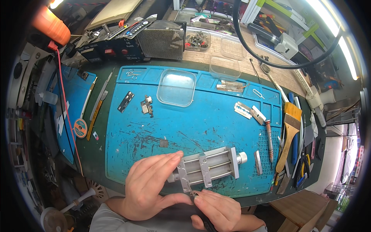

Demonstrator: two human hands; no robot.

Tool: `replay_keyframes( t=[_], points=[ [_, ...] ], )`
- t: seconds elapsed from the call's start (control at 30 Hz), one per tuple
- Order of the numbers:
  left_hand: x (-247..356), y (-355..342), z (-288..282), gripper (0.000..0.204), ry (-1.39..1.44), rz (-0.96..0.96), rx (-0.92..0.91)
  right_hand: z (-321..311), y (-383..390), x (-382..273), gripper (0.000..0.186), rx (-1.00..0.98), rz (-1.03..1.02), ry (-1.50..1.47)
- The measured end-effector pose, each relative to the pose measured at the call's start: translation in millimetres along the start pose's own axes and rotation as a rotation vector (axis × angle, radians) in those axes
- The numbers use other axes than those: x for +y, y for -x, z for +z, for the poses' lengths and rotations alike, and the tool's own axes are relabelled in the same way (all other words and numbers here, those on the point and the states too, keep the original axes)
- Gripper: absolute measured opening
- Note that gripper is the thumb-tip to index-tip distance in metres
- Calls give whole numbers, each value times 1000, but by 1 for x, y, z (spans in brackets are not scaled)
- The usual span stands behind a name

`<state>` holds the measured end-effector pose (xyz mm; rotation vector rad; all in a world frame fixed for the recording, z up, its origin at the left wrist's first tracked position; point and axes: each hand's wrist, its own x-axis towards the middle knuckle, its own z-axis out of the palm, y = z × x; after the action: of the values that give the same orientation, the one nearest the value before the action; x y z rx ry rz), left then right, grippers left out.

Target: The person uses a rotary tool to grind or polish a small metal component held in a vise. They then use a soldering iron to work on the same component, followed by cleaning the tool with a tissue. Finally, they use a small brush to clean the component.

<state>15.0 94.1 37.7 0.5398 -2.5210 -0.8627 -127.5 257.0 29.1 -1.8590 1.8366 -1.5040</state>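
Note:
A silver metal clamping fixture (pixel 208 169) with rails, plates and an end knob sits low on the blue mat (pixel 135 127). My left hand (pixel 148 185) is at its left end, fingers pressed together along it and thumb stretched below. My right hand (pixel 216 208) holds a black-handled tool (pixel 205 218), its narrow metal end near my left thumb and the fixture's lower edge; what the tip touches is too small to tell. A small dark square chip (pixel 163 143) lies just above the fixture.
Small circuit parts (pixel 147 105), a clear plastic box (pixel 176 88) and razor blades (pixel 242 110) lie on the mat. A wooden brush (pixel 286 143) and tools line the right edge. A black boxy machine (pixel 116 48) stands behind, and a red cable (pixel 67 96) runs down the left.

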Motion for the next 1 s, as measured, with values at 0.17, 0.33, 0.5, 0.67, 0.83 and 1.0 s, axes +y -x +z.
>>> replay_keyframes(
  t=[0.17,0.33,0.5,0.67,0.83,1.0],
  points=[
    [0,0,0,83,6,0,2,0,-1,0,36,2,-4,-1],
    [0,0,0,83,8,4,4,0,-1,0,36,-1,-8,4],
    [-1,0,0,84,12,5,7,0,-1,1,36,-1,-9,-3],
    [0,0,0,84,8,6,6,-1,-2,1,36,-8,-5,-6],
    [0,0,0,84,6,2,7,-1,-1,1,36,-10,-6,-12],
    [0,0,0,84,7,3,7,-1,-1,1,36,-10,-8,-8]
  ],
)
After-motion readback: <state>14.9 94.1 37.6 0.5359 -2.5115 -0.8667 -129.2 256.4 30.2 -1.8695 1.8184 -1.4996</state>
